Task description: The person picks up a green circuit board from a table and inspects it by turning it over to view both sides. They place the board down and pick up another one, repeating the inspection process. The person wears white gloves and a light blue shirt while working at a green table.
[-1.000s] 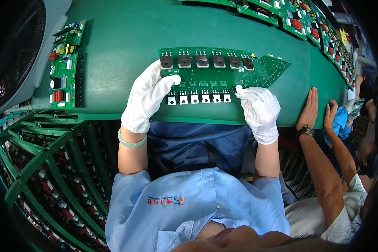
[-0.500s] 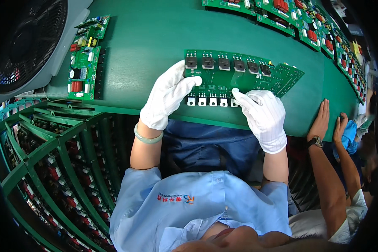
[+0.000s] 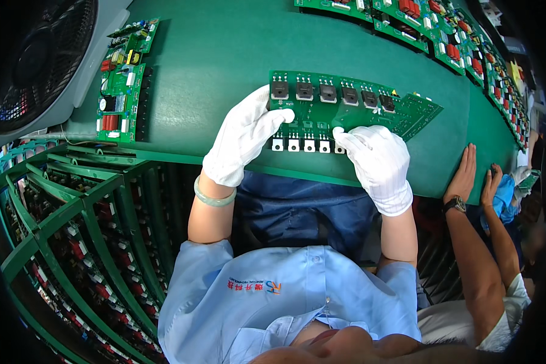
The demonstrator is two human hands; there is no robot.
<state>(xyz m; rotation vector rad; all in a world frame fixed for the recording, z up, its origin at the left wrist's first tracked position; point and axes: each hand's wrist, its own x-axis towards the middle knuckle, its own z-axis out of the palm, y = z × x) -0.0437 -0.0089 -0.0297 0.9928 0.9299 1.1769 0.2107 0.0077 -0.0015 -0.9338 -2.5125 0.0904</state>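
Observation:
A green circuit board is held up over the worktop, tilted toward me. Black power transistors line its far edge. Smaller transistors with silvery tabs stick out along its near edge. My left hand, in a white glove, grips the board's left end with the thumb on its face. My right hand, also gloved, has curled fingers at the near edge by the rightmost visible silvery tab. One fingertip rests on the board's face there; the other fingertips are hidden.
A populated board lies at the left beside a grey fan. Several more boards line the far right of the green worktop. A green rack holding boards stands lower left. Another person's hands rest at the right edge.
My right hand has shifted slightly left and away from me along the board's near edge. The board has barely moved, and my left hand keeps its grip.

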